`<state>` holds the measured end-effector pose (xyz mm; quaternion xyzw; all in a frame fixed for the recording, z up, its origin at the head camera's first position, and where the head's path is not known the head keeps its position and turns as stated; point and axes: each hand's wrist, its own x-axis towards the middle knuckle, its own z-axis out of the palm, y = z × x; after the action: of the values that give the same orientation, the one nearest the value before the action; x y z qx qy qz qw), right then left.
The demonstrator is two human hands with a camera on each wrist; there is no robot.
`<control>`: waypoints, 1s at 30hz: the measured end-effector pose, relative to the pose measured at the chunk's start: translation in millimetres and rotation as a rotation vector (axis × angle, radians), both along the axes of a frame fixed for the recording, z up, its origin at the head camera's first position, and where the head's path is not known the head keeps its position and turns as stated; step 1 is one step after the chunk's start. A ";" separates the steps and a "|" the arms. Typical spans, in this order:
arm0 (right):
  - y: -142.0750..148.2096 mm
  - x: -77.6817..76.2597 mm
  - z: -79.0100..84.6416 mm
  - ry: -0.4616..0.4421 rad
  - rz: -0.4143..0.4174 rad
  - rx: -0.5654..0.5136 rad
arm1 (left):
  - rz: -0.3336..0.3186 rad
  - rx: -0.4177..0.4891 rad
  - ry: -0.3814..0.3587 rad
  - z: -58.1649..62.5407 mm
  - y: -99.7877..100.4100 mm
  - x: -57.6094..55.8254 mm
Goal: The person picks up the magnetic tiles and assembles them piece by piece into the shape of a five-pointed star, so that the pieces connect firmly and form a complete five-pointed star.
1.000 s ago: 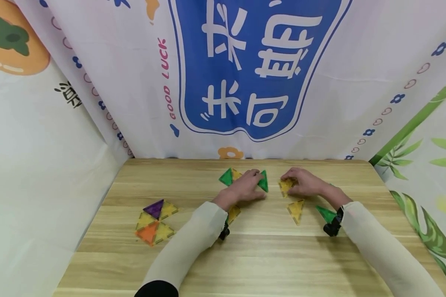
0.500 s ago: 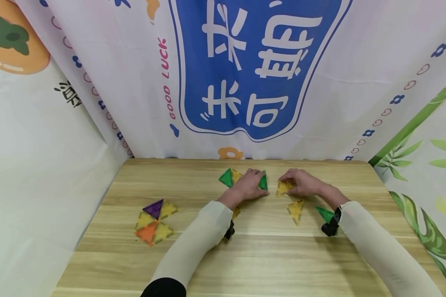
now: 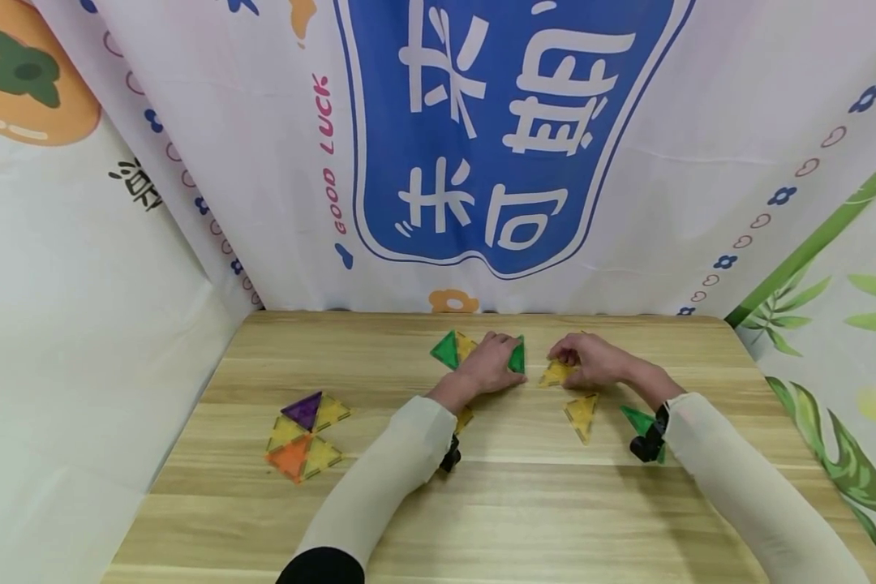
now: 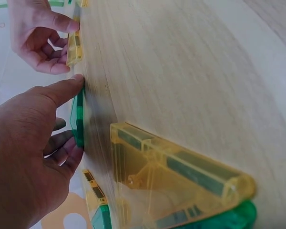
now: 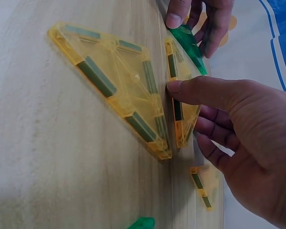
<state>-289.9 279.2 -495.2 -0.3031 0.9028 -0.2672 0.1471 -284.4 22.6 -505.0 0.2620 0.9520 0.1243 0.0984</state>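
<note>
The left hand pinches a green tile at the worktop's far side, its right edge running near to far. The right hand pinches a yellow tile just to the right, one corner pointing left and near. Near the right hand, a second yellow tile points near, long axis running near to far; a second green tile sticks out by the right wrist, one corner pointing far-left. Well left lie five tiles together: one purple, one orange, three yellow.
</note>
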 end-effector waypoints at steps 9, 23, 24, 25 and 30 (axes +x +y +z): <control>-0.2 3.4 -4.9 -0.006 -0.109 -0.061 | 0.002 0.020 -0.002 0.9 -3.5 2.5; 2.4 3.6 -13.3 -0.088 -0.325 -0.287 | 0.029 0.007 0.032 -0.6 -0.7 1.3; 1.3 3.5 -14.2 -0.116 -0.368 -0.313 | 0.033 0.010 0.033 -0.7 -0.3 0.7; -0.3 3.5 -14.3 -0.147 -0.407 -0.347 | 0.038 0.014 0.032 -0.6 0.1 0.1; -10.1 2.6 -15.4 -0.240 -0.543 -0.493 | 0.055 0.034 0.020 -1.3 3.4 -3.3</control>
<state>-287.3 269.1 -510.7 -0.0457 0.8352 -0.5391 0.0982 -287.6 26.0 -506.3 0.2386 0.9575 0.1407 0.0811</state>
